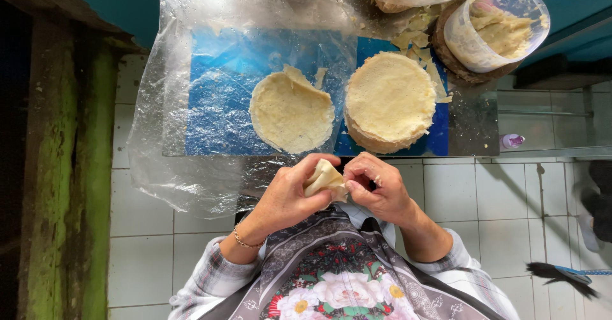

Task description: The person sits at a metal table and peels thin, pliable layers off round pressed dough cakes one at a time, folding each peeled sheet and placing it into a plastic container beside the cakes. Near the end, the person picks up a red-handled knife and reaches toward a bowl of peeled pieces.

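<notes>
Left hand: the left hand [290, 196] is curled around a folded dumpling [324, 178], fingers cupped beneath it, just above the flowered apron [338, 282].
Right hand: the right hand [376, 189] pinches the dumpling's edge with thumb and fingertips closed tight on the dough.
Dumpling: pale, folded over, held between both hands in front of the table's near edge (the filling is out of sight).
Table: one round wrapper [291, 113] lies flat on the clear plastic sheet [191, 84] over the blue board [217, 122]; just beside it stands a stack of wrappers [390, 100].
Far corner: a clear tub [497, 23] of pale filling, tilted on its side, near the stack.
Floor: white tiles [484, 199] below.
</notes>
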